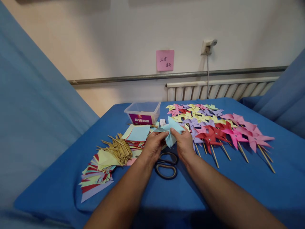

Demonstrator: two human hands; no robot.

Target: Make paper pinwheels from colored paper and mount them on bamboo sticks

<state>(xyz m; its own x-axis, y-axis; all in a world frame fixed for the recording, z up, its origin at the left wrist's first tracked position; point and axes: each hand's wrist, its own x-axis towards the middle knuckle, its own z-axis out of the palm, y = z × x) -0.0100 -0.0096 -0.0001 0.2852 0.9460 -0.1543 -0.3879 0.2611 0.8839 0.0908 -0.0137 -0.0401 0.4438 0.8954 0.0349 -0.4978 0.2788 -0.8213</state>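
A light blue paper pinwheel (170, 124) is held up above the table between both hands, its points folded in toward the middle. My left hand (153, 144) pinches it from the left, the thumb near its centre. From the right, my right hand (184, 143) grips it, thumb also close to the centre. No stick shows on this pinwheel. Under the hands lie scissors (166, 170) with black handles, their blades hidden. Left of the hands is a stack of coloured paper squares (137, 133), a light blue sheet on top.
Finished pinwheels on sticks (209, 136) cover the right side of the blue-clothed table (190, 198). Wooden sticks (120, 149) and fanned paper (97, 175) lie at left. A clear plastic box (142, 109) stands behind. Blue curtains (30, 95) hang at both sides.
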